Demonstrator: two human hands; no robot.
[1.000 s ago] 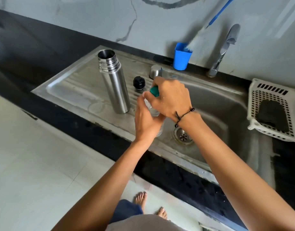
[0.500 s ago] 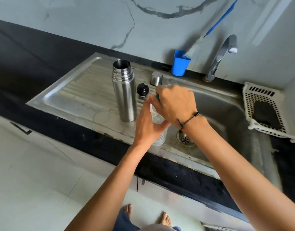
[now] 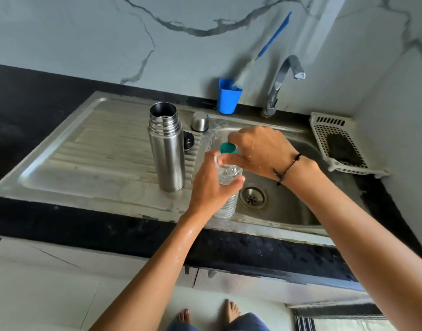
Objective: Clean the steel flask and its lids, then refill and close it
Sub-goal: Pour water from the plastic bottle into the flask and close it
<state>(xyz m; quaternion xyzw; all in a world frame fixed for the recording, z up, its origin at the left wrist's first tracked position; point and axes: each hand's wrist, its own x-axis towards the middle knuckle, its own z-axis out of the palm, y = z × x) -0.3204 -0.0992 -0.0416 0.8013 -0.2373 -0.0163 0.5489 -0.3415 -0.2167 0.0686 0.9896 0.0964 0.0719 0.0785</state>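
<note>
Right hand [image 3: 260,151]: I am seeing its fingers [image 3: 229,160] pinching the green cap [image 3: 228,148] on the clear plastic bottle [image 3: 228,185].
Left hand [image 3: 211,187]: fingers are curling round the bottle's upper body, holding it upright over the sink [image 3: 288,206] edge.
Steel flask [image 3: 167,146]: standing open and upright on the drainboard [image 3: 97,151], just left of the bottle.
Lids: black stopper [image 3: 189,140] is lying partly behind the flask; steel cup lid [image 3: 199,121] is sitting beyond it.
Desk [image 3: 26,108]: black, carrying the sink.
</note>
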